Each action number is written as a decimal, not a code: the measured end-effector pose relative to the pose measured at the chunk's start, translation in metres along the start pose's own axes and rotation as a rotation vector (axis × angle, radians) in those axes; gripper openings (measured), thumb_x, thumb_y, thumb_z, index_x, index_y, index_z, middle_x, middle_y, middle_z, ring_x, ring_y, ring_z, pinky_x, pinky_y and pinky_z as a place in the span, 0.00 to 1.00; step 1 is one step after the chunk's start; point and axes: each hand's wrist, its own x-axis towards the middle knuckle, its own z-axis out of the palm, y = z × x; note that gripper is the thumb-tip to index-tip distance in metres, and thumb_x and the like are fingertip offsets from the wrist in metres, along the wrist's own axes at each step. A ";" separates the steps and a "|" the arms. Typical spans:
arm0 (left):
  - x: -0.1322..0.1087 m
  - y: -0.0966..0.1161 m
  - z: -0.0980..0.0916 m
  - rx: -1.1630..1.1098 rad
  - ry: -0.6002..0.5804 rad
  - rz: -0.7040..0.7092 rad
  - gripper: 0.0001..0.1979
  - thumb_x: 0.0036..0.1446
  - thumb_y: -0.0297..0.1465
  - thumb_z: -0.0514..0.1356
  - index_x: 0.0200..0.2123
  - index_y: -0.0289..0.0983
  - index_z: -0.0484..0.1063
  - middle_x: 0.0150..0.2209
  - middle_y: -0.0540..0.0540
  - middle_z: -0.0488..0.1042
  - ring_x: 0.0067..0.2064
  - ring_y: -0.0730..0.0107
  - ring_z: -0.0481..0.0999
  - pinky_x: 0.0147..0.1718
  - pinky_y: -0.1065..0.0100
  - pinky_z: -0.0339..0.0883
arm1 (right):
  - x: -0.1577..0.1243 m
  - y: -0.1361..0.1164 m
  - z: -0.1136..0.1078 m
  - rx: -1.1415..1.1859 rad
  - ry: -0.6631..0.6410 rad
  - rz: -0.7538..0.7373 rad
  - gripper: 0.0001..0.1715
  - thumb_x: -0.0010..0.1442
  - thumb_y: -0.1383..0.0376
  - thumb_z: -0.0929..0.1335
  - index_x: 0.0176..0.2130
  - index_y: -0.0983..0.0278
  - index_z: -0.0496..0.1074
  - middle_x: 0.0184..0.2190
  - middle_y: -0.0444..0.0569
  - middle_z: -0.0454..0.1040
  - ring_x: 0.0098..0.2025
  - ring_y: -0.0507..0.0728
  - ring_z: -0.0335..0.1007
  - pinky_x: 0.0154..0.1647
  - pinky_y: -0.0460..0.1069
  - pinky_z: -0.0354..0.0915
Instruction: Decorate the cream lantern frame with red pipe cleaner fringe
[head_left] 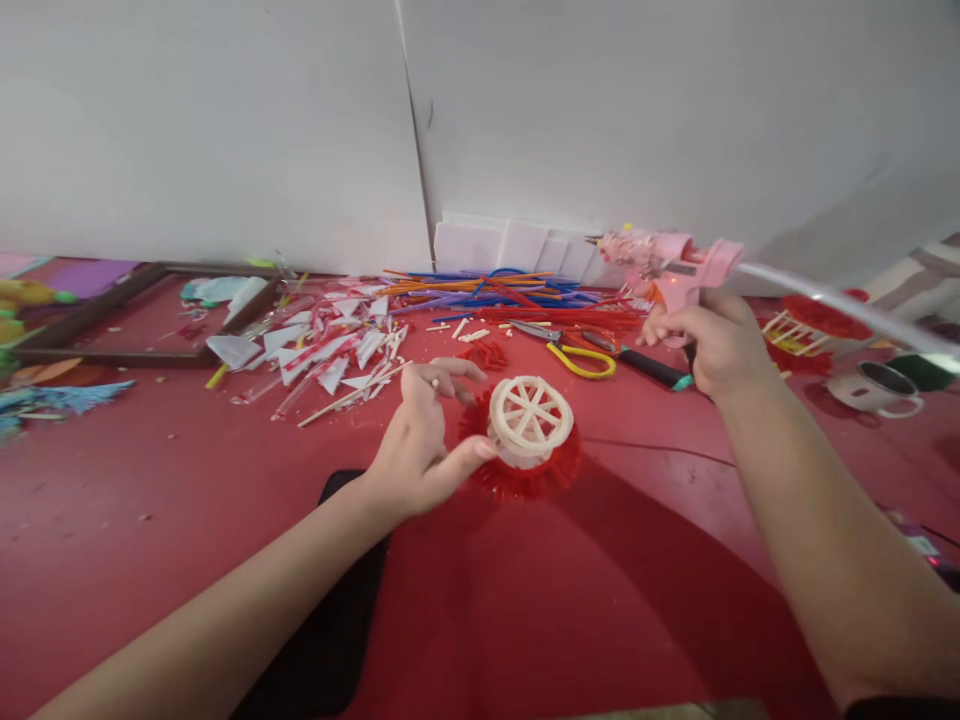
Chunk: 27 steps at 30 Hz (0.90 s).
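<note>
A round pale stick-built piece [531, 415] with a spoked, wheel-like top stands on a fringed red base [523, 484]. Beside it on the left is my left hand [420, 440], thumb near its rim; contact is unclear. The end of a small pale stick [435, 383] shows between that hand's curled fingers, its rest hidden. My right hand [709, 345] grips a pink glue gun [667, 262] in the air, its nozzle pointing left. A clear glue stick [840, 305] extends from the gun's back.
Yellow-handled scissors [581, 360] and dark-handled pliers [652, 368] lie behind the piece. Further back are coloured stems [495, 292] and, leftward, wrapper scraps [330, 345] and a brown frame [112, 357]. A black flat object [330, 620] lies under my left forearm; a mug [862, 390] stands right.
</note>
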 end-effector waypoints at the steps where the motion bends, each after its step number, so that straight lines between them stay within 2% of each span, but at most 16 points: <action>1: -0.001 -0.008 0.002 -0.115 0.089 -0.039 0.27 0.58 0.53 0.64 0.38 0.42 0.53 0.49 0.42 0.71 0.41 0.64 0.75 0.47 0.55 0.67 | 0.002 -0.004 0.005 0.075 0.003 0.006 0.12 0.58 0.59 0.61 0.36 0.60 0.71 0.21 0.44 0.64 0.25 0.55 0.66 0.29 0.53 0.65; 5: -0.001 -0.033 0.009 -0.213 0.240 -0.140 0.21 0.67 0.52 0.54 0.37 0.43 0.52 0.45 0.47 0.70 0.35 0.71 0.74 0.41 0.58 0.70 | 0.002 -0.013 0.015 0.382 -0.089 0.149 0.07 0.46 0.61 0.67 0.29 0.60 0.69 0.19 0.42 0.65 0.25 0.54 0.63 0.29 0.51 0.61; 9: 0.004 -0.040 0.006 -0.265 0.317 -0.239 0.21 0.68 0.53 0.51 0.37 0.42 0.52 0.43 0.48 0.70 0.34 0.73 0.74 0.40 0.60 0.72 | -0.002 -0.018 0.016 0.314 -0.233 0.254 0.07 0.40 0.63 0.68 0.25 0.61 0.69 0.19 0.40 0.64 0.22 0.50 0.55 0.25 0.48 0.52; 14: 0.005 -0.038 -0.001 -0.280 0.276 -0.339 0.22 0.67 0.55 0.51 0.36 0.41 0.56 0.41 0.48 0.72 0.32 0.72 0.74 0.39 0.61 0.73 | 0.000 -0.030 0.011 0.212 -0.369 0.204 0.06 0.41 0.62 0.66 0.24 0.61 0.69 0.16 0.39 0.58 0.21 0.50 0.53 0.24 0.48 0.51; 18: 0.003 -0.039 -0.002 -0.221 0.235 -0.394 0.22 0.69 0.50 0.51 0.31 0.39 0.63 0.38 0.46 0.73 0.32 0.70 0.73 0.36 0.64 0.72 | -0.002 -0.033 0.008 0.150 -0.371 0.185 0.10 0.43 0.58 0.69 0.20 0.61 0.67 0.14 0.38 0.57 0.19 0.50 0.53 0.22 0.47 0.52; 22: 0.002 -0.042 -0.003 -0.130 0.233 -0.424 0.20 0.70 0.46 0.51 0.35 0.39 0.72 0.31 0.48 0.72 0.32 0.68 0.73 0.36 0.66 0.69 | -0.006 -0.030 0.006 0.163 -0.349 0.196 0.10 0.42 0.60 0.70 0.19 0.60 0.65 0.15 0.38 0.59 0.20 0.49 0.52 0.22 0.47 0.52; 27: 0.004 -0.040 -0.004 -0.054 0.226 -0.415 0.17 0.68 0.45 0.54 0.35 0.39 0.71 0.29 0.50 0.72 0.31 0.70 0.72 0.36 0.67 0.68 | -0.010 -0.025 -0.003 0.210 -0.335 0.179 0.06 0.40 0.63 0.71 0.22 0.60 0.69 0.20 0.42 0.67 0.25 0.53 0.61 0.26 0.49 0.58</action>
